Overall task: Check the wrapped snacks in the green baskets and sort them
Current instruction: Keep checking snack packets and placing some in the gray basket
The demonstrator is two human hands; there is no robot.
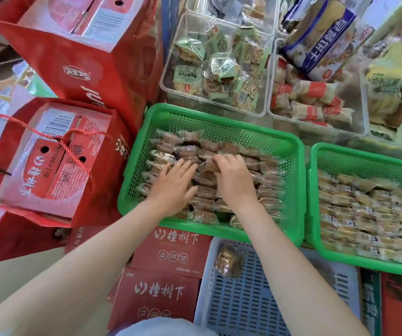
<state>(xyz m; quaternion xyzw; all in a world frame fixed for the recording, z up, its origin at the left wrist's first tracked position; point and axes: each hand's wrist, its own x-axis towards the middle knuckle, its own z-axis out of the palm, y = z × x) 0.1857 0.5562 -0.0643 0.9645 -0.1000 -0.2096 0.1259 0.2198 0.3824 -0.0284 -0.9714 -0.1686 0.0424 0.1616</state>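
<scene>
Centre of frame: basket [219,122] filled with wrapped snacks [265,180]. Left hand [173,187] and right hand [234,180] both rest on the snacks, side by side, near the basket's middle.

Right edge: second basket [364,156], just beside the first, also full of wrapped snacks [364,214].

Below centre: slotted crate [255,299], its far end under the first basket's near rim; one wrapped piece [228,260] lies in it.

Lower centre-left: two flat boxes [161,277], beside the crate.

Left and upper left: gift bags [93,69] holding cartons.

Top centre to right: clear bins [168,78] of packets, behind both baskets.
</scene>
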